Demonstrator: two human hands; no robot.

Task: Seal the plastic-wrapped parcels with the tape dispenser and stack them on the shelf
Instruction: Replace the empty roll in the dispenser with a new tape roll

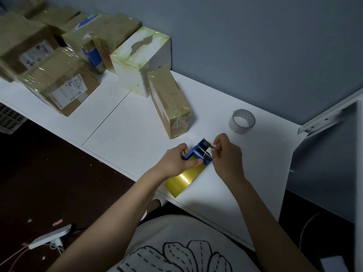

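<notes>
A blue tape dispenser with a yellow tape roll lies on the white table near its front edge. My left hand grips the dispenser's frame. My right hand pinches the tape end at the dispenser's cutter head. A small brown plastic-wrapped parcel stands just behind the dispenser. A white parcel with yellowish wrap stands behind that one.
Several brown taped boxes are piled at the table's left and back. A spare roll of white tape stands to the right. A white metal shelf frame is at the right edge. A power strip lies on the dark floor.
</notes>
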